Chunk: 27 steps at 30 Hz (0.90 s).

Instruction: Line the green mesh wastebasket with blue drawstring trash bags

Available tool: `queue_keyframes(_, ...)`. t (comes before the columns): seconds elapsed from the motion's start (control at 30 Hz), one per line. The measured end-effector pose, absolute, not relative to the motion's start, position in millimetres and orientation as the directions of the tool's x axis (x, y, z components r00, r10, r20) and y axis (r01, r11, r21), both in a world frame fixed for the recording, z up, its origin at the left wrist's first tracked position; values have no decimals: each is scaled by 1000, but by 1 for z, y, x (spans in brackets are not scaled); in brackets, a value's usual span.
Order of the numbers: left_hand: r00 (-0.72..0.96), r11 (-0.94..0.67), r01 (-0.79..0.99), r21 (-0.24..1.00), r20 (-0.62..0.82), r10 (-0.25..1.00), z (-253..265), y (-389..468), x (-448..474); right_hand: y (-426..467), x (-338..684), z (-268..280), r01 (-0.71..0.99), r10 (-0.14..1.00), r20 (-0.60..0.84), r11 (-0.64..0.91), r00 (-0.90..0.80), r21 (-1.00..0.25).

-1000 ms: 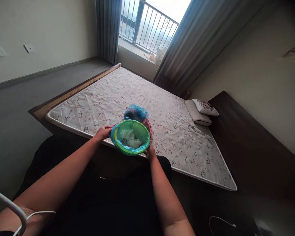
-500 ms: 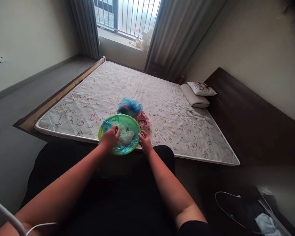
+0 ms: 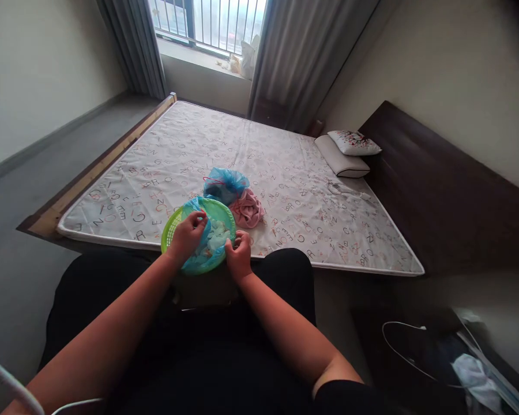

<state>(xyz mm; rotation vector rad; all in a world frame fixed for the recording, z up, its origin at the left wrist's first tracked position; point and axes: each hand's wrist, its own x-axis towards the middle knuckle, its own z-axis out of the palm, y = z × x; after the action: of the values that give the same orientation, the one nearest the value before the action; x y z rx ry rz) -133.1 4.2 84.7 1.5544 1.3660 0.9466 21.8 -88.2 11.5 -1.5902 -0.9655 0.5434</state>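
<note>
On my feed, the patterned mattress (image 3: 294, 167) stretches beyond the green basket (image 3: 171, 228), which carries a blue liner (image 3: 205, 237). Just past the basket lie a blue bag (image 3: 227, 183) and, farther right, a pink cloth (image 3: 248, 208). My right hand (image 3: 240, 255) grips the basket's right rim; my left hand (image 3: 188, 235) pinches the liner.

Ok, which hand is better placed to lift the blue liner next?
Probably the left hand: it appears to pinch the blue liner above the green basket. The right hand is at the basket's right rim, better placed for steadying.
</note>
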Motion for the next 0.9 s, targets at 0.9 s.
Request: queue_keyframes(0.9, 314, -152, 569, 808, -43, 948, 65, 6, -139, -66, 45, -7, 160, 850, -13, -114, 526, -981)
